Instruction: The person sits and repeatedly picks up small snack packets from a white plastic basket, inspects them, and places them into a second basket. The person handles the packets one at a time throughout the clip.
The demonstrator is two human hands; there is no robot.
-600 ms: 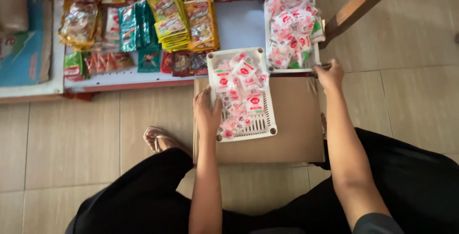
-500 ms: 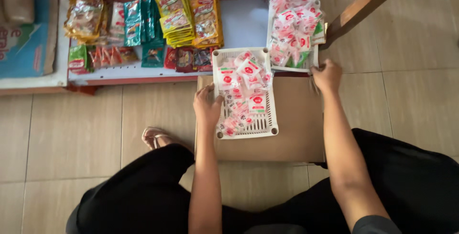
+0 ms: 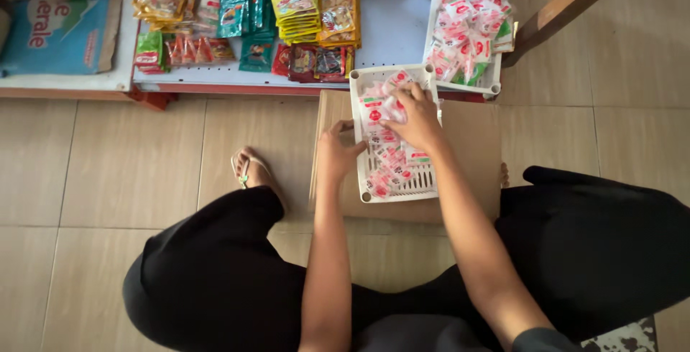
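**Sachets sorted on a shop floor**

A seated person's left hand (image 3: 336, 152) grips the white slotted tray's (image 3: 425, 183) nine-o'clock rim on a cardboard box (image 3: 471, 158); the right hand (image 3: 415, 116) clutches red-and-white sachets (image 3: 392, 161). The tray looks roughly half-filled. At one o'clock, another tray (image 3: 491, 87) sits heaped.

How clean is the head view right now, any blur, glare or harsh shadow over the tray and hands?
Head view: even, soft daylight; white tray and sachets sharp; right hand slightly motion-soft; left hand crisp; no glare; only faint shadow on the cardboard box.
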